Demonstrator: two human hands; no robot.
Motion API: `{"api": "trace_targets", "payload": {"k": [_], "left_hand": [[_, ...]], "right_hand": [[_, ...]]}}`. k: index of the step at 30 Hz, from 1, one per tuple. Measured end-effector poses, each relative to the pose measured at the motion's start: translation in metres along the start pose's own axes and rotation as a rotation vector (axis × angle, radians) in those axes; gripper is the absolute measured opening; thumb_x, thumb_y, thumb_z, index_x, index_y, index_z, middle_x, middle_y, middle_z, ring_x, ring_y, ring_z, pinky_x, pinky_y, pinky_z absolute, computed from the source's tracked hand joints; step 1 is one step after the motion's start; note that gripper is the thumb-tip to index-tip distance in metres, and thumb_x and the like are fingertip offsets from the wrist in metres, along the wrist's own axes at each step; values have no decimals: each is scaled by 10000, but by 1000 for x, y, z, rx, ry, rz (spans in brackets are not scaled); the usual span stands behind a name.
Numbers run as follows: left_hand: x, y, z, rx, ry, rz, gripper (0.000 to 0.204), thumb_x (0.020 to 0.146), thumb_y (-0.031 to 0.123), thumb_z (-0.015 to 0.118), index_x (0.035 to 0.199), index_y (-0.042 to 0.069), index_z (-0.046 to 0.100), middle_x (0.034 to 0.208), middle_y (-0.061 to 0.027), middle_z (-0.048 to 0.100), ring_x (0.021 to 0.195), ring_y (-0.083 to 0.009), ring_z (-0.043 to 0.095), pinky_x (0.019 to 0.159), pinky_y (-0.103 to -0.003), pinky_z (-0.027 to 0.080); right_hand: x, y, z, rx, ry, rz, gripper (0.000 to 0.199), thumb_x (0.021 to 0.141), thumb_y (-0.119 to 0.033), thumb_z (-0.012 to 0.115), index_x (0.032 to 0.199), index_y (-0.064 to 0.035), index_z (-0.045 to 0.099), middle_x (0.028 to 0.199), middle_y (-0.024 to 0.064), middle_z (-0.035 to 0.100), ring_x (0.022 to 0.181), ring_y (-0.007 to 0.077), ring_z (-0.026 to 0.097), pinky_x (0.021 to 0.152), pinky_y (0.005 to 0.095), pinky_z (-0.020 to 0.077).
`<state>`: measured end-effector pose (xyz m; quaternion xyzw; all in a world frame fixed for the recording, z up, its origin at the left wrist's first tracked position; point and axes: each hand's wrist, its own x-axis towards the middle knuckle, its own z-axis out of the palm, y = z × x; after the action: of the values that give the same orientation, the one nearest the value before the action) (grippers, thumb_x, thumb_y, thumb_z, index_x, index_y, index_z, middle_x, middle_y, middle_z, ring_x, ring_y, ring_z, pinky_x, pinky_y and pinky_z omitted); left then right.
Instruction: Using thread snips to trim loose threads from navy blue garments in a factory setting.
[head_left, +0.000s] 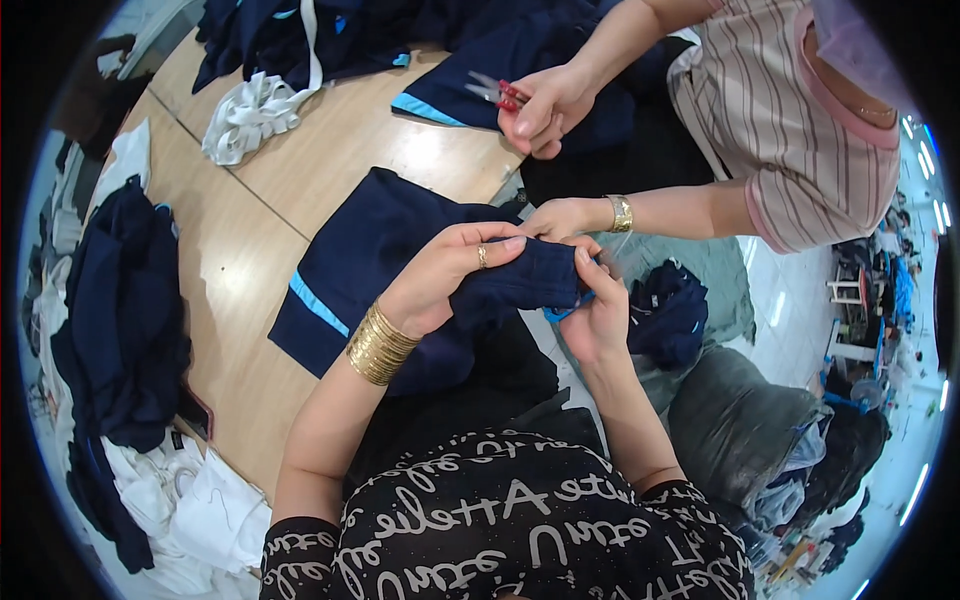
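Observation:
A navy garment with a light blue stripe (385, 228) lies partly on the table and reaches up into both of my hands. My left hand (455, 270), with gold bangles at the wrist, pinches its upper edge between thumb and fingers. At the other end of the raised part, my right hand (602, 305) grips the cloth's edge, where a bit of bright blue shows below. A co-worker's hand (560, 217) with a gold bracelet is close beside mine, its fingertips partly hidden behind the cloth. That person's other hand holds small red-handled scissors (505, 95).
Navy garments (300, 50) and a bundle of white elastic-like band (255, 118) lie at the table's far side. Dark clothing (125, 310) and white cloth (215, 510) are piled along the left edge. Stuffed dark sacks (740, 420) and a navy bundle (672, 310) sit on the right.

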<state>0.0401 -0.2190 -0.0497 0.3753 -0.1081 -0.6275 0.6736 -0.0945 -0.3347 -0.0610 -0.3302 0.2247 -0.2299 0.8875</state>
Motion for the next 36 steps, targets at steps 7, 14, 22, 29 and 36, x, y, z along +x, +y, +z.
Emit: {"api": "trace_targets", "payload": {"k": [7,14,22,29,36], "left_hand": [[23,-10,-5,-53,3,-39,232,860,137,561,1041,-8,571,946,-50,625,822,-83,599,746,-207,466],[31,-14,-10,-54,23,-58,237,860,143,561,1042,-8,568,942,-50,625,819,-86,599,752,-211,464],[32,-16,-13,-50,62,-67,243,856,144,568,1048,-4,565,944,-43,622,839,-85,592,763,-212,454],[32,-19,-16,-80,56,-65,241,859,137,564,1050,-10,561,952,-46,621,836,-87,595,755,-213,461],[34,-21,-18,-99,45,-64,220,856,129,567,1036,3,574,942,-46,627,830,-86,600,747,-212,467]], "right_hand": [[12,4,-20,181,55,75,67,857,-103,523,886,-44,537,848,32,588,761,96,572,698,224,458],[17,8,-22,204,148,125,73,861,-152,525,872,-80,522,867,13,587,788,95,573,714,238,456],[21,19,-42,243,6,150,122,870,-190,488,926,-89,525,940,14,585,870,130,572,764,283,446],[21,20,-41,249,11,162,156,868,-207,490,955,-88,540,952,12,593,881,132,575,766,285,440],[22,19,-38,235,27,153,174,867,-197,488,986,-83,544,955,18,597,886,139,577,776,285,440]]}}
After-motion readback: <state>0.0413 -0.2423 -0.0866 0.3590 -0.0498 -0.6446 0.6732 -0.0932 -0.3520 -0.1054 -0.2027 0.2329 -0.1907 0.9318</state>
